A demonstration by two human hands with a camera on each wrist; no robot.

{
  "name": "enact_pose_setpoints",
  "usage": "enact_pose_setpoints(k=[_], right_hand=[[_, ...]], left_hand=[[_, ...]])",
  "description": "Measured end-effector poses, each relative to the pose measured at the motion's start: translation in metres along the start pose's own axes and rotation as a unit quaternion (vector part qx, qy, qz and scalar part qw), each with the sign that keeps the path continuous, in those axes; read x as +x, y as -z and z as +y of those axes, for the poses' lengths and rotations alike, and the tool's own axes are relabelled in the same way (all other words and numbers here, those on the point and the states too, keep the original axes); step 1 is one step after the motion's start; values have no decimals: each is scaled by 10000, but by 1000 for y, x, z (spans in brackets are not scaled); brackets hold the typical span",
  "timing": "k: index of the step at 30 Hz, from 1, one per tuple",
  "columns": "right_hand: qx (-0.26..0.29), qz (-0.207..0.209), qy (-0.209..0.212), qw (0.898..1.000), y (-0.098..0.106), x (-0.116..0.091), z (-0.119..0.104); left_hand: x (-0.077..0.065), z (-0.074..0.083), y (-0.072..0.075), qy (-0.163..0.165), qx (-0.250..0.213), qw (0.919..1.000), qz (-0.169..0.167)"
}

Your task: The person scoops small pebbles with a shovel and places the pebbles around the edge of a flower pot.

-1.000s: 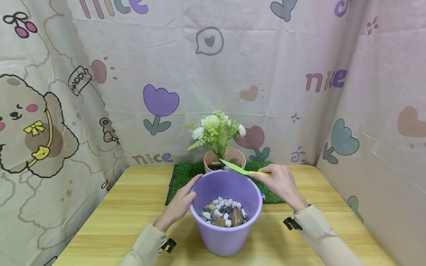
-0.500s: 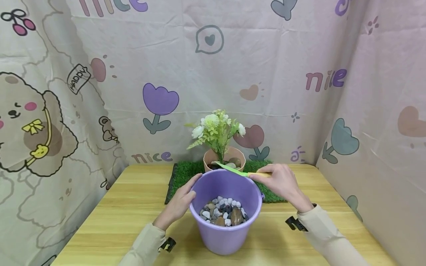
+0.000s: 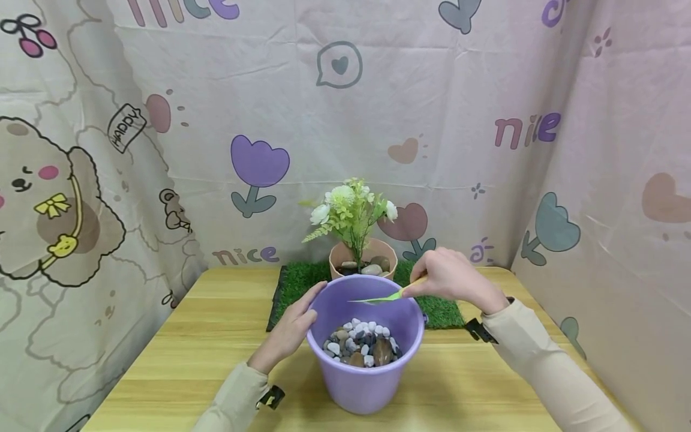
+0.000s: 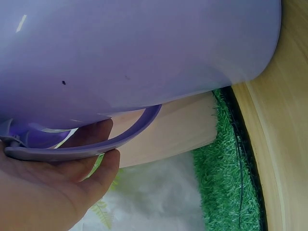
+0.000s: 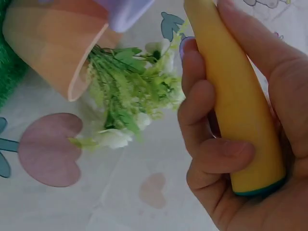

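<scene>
A purple bucket (image 3: 363, 384) stands upright on the table, with white, grey and brown pebbles (image 3: 364, 343) at its bottom. My left hand (image 3: 294, 327) grips its left rim; in the left wrist view the fingers (image 4: 103, 175) lie around the bucket's handle (image 4: 91, 150). My right hand (image 3: 448, 275) holds a small garden trowel by its yellow handle (image 5: 240, 106), fingers wrapped round it. The trowel's green blade (image 3: 378, 299) points left over the bucket's mouth, above the pebbles, with no pebble showing on it.
Behind the bucket, a pink pot (image 3: 337, 258) holds stones and an artificial plant with white flowers (image 3: 345, 210). It stands on a green turf mat (image 3: 302, 282) on the wooden table (image 3: 216, 336). A printed cloth (image 3: 335, 120) hangs at the back and sides.
My right hand has rolled over and brought the trowel blade from above the pot's front edge back and down over the bucket. The left hand keeps its place on the rim.
</scene>
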State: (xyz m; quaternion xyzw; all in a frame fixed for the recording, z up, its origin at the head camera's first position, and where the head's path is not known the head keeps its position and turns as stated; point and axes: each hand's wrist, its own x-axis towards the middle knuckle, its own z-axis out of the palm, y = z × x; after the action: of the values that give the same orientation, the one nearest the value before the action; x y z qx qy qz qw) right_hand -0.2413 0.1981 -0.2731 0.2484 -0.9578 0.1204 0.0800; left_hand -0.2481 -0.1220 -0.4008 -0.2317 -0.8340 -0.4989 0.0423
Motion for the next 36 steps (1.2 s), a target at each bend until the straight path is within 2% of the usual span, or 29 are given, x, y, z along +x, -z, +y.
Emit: enact_pose_setpoints(k=[6, 12, 15, 23, 27, 30, 36], right_hand=[[-500, -880, 495, 9936, 10, 14, -14], [-1004, -1650, 980, 9763, 15, 25, -29], [-1214, -1983, 1087, 9665, 15, 28, -39], [-1866, -2545, 1171, 9417, 11, 37, -68], [-2214, -2597, 1055, 9340, 4, 39, -71], [-2232, -2418, 1010, 9389, -2, 38, -65], [-1924, -1705, 954, 9617, -11, 34, -45]], left_hand=[[-1, 0, 0, 48, 19, 10000, 0], [0, 0, -1, 82, -15, 10000, -15], [0, 0, 0, 71, -31, 10000, 5], [1, 1, 0, 62, -139, 9999, -28], [2, 0, -2, 47, -115, 9999, 3], [2, -1, -2, 40, -77, 10000, 26], [1, 0, -1, 26, -82, 10000, 29]])
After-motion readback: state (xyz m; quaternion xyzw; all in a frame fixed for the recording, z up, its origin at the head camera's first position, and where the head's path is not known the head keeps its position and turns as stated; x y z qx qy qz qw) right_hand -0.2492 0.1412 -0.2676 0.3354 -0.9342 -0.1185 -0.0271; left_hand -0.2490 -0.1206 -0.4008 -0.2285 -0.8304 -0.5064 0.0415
